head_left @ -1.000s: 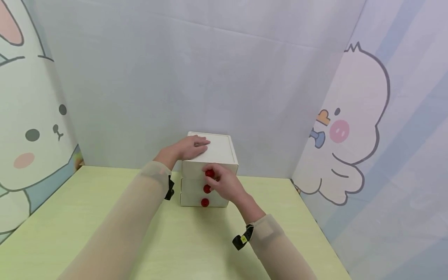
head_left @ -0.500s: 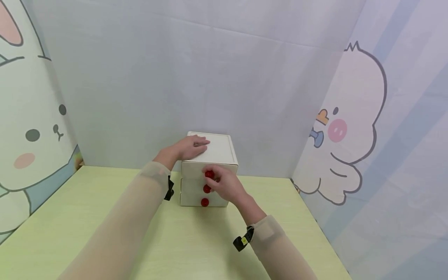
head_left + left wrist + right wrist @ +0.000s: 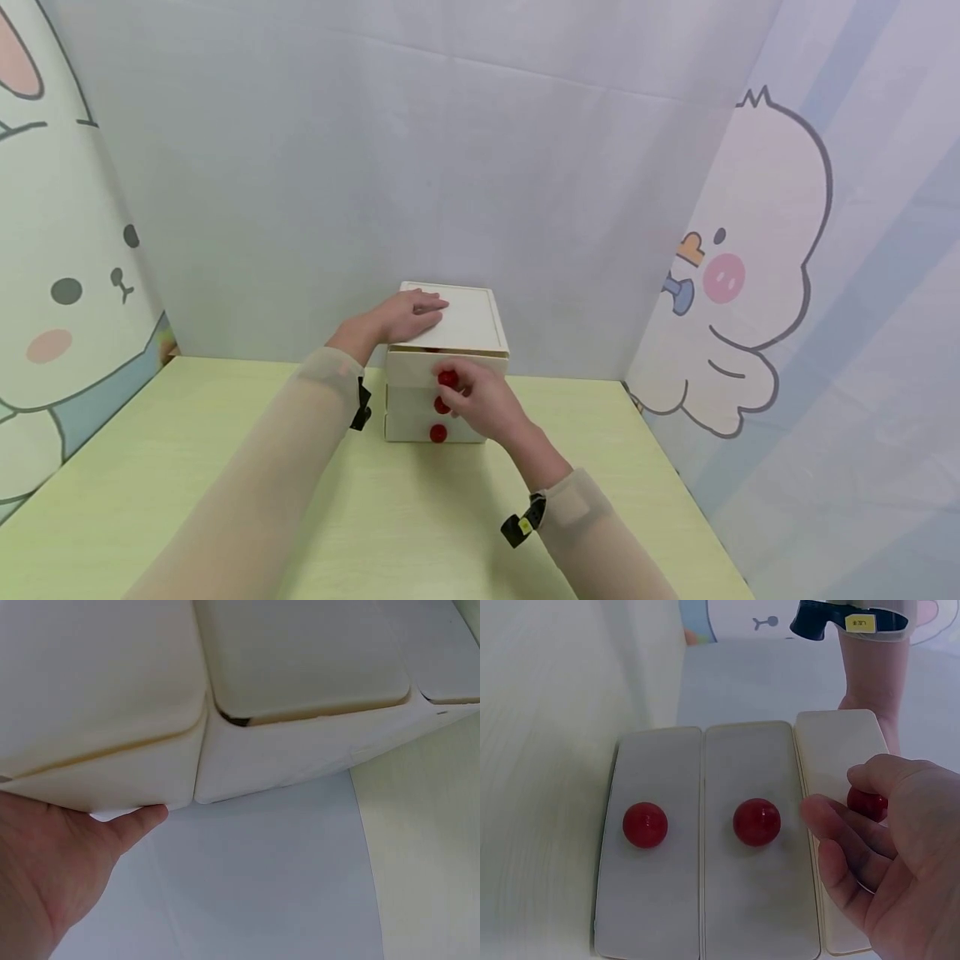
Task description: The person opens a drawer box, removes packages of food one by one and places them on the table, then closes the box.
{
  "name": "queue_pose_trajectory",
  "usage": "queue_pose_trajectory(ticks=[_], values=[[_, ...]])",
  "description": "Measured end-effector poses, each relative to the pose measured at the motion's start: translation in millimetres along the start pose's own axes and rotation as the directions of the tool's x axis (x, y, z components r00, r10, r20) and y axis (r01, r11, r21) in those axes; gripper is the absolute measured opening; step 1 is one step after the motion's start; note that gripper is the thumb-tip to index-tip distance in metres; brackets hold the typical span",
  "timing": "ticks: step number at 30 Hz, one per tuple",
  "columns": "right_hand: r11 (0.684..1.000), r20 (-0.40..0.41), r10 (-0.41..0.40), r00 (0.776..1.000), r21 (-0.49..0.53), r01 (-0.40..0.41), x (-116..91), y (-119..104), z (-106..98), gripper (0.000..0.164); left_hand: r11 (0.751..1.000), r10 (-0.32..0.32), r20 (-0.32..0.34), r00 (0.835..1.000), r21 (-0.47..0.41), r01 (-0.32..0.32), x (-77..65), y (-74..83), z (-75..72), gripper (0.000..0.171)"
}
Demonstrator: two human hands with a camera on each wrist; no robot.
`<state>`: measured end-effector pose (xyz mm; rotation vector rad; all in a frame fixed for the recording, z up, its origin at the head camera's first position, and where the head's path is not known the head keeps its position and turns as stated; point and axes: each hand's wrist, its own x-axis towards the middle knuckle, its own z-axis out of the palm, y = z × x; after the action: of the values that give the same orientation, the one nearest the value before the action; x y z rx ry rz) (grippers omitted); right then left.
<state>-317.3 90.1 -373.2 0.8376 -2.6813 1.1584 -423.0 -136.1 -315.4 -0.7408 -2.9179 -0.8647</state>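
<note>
A white three-drawer cabinet (image 3: 474,315) stands on the table, with a round red knob on each drawer. My left hand (image 3: 396,317) rests on its top panel with the fingers extended; in the left wrist view that hand (image 3: 60,859) lies along the cabinet's edge. With thumb and fingers my right hand (image 3: 486,402) pinches the top knob (image 3: 868,802). The top drawer (image 3: 408,369) stands slightly out, leaving a narrow dark gap under the panel where a bit of red shows. The middle knob (image 3: 757,822) and bottom knob (image 3: 645,825) are untouched, their drawers shut.
The pale yellow-green table (image 3: 390,533) extends around the cabinet. A grey-white curtain (image 3: 420,167) hangs close behind it. Side panels carry a cartoon rabbit (image 3: 67,250) on the left and a cartoon chick (image 3: 757,275) on the right.
The top drawer has come out slightly toward me with my right hand on its knob, and a gap has appeared beneath the top panel. My left hand stays in place.
</note>
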Motion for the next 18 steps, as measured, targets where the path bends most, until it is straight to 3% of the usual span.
queue_pose_trajectory(ticks=[18], values=[[0.999, -0.020, -0.048, 0.999, 0.015, 0.048, -11, -3, 3, 0.024, 1.000, 0.004, -0.009, 1.000, -0.004, -0.004, 1.9, -3.8, 0.6, 0.053]])
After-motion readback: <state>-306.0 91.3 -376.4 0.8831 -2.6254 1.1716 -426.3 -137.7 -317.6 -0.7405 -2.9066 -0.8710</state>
